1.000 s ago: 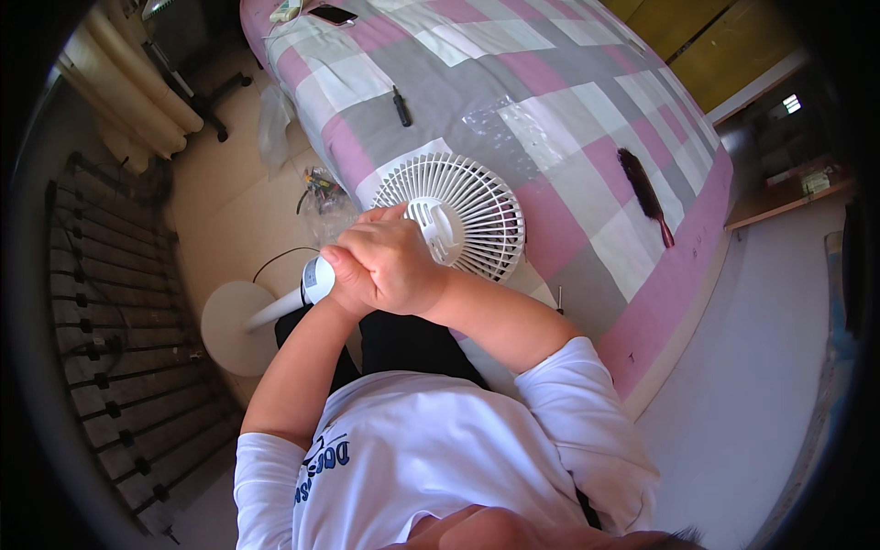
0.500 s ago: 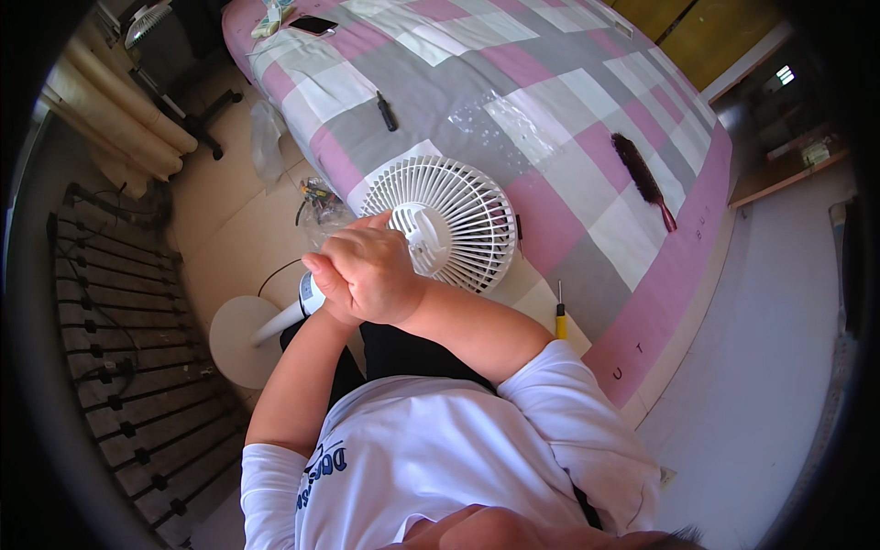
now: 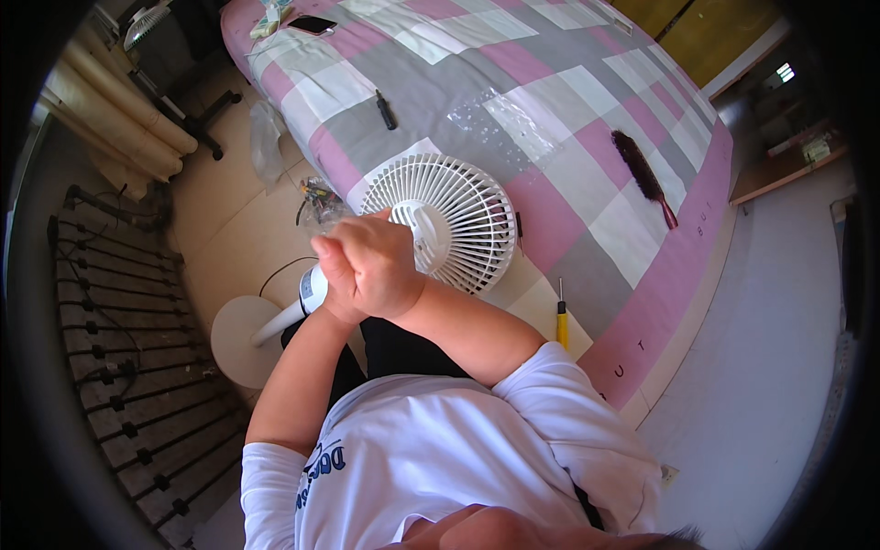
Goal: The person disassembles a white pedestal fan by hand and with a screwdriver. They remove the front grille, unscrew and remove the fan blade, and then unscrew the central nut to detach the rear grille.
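My right hand (image 3: 383,270) is closed, its back toward me, over my left hand (image 3: 335,268), which shows mainly a bent thumb and the wrist. Both are together at the back of a white fan (image 3: 472,215). Whatever they grip, if anything, is hidden beneath the fingers. The fan's round wire cage and slotted motor housing lie just beyond my hands, against the bed's near edge. Its pole (image 3: 269,328), with a small panel higher up, slants down to a round white base (image 3: 240,357) at the left.
On the checked bed (image 3: 440,87) lie a bristle brush (image 3: 639,167), a slim black tool (image 3: 386,112), a phone (image 3: 313,25) and clear plastic (image 3: 518,128). A yellow-handled screwdriver (image 3: 562,325) rests right of my arm. A black rack (image 3: 128,367) and plastic bags (image 3: 267,142) are left.
My clasped hands have shifted slightly right and turned a little, still at the back of the fan. The fan has barely moved.
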`<state>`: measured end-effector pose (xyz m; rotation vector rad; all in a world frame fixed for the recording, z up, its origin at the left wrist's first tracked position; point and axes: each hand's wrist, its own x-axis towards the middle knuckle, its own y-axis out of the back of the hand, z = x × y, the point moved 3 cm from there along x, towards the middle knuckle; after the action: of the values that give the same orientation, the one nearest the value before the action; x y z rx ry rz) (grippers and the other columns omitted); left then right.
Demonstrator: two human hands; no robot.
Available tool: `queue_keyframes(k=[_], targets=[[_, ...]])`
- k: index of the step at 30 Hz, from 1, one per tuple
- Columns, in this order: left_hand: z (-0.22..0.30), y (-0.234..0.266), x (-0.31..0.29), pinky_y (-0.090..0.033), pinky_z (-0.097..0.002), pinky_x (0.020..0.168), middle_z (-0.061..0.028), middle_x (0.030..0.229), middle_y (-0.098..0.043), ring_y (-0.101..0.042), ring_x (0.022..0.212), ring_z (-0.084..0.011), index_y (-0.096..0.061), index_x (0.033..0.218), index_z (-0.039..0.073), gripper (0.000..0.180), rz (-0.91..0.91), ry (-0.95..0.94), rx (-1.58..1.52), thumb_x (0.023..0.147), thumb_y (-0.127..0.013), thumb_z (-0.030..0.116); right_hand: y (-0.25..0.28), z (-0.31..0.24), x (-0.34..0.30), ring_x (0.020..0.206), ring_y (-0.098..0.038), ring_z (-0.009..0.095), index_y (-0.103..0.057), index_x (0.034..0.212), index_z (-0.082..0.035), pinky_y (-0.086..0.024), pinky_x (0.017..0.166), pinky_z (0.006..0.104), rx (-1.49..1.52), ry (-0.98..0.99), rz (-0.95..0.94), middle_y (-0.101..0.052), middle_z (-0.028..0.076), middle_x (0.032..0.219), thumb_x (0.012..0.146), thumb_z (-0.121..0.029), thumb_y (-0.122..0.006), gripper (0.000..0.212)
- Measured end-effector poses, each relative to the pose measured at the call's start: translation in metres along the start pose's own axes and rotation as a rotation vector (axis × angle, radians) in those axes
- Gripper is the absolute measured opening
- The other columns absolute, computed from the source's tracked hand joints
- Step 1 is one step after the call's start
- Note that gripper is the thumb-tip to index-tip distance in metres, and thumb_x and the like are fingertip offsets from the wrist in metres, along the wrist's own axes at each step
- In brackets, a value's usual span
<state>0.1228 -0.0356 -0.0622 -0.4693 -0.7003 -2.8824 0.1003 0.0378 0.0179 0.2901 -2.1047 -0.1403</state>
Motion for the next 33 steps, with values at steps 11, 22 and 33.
queue_keyframes(k=[11, 22, 33], targets=[[0.005, 0.005, -0.002, -0.049, -0.045, 0.088, -0.0181, 0.116, -0.062, -0.058, 0.111, -0.0395, -0.058, 0.119, 0.005, 0.056, 0.051, -0.086, 0.131, 0.073, -0.081, 0.029, 0.006, 0.028, 0.03, 0.072, -0.049, 0.009, -0.055, 0.083, -0.002, -0.044, 0.065, 0.0272, 0.566, -0.465, -0.767, -0.056, 0.001, 0.075, 0.096, -0.019, -0.055, 0.021], [-0.011, 0.002, -0.012, -0.044, -0.0443, 0.098, -0.0174, 0.121, -0.059, -0.055, 0.116, -0.0355, -0.053, 0.128, 0.002, 0.078, -0.04, -0.106, 0.278, 0.07, -0.085, 0.044, -0.001, 0.037, 0.061, 0.06, -0.049, 0.012, -0.057, 0.059, -0.004, -0.042, 0.061, 0.027, 0.874, -0.75, -1.403, -0.054, 0.003, 0.06, 0.096, -0.033, -0.051, 0.048], [0.007, 0.005, -0.006, -0.051, -0.0442, 0.081, -0.012, 0.098, -0.068, -0.064, 0.095, -0.0344, -0.066, 0.1, 0.006, 0.044, 0.078, -0.025, -0.02, 0.066, -0.085, 0.026, 0.001, 0.023, 0.032, 0.055, -0.04, 0.009, -0.048, 0.062, -0.004, -0.038, 0.053, 0.0284, 0.583, -0.457, -0.912, -0.045, -0.001, 0.057, 0.105, -0.036, -0.046, 0.053]])
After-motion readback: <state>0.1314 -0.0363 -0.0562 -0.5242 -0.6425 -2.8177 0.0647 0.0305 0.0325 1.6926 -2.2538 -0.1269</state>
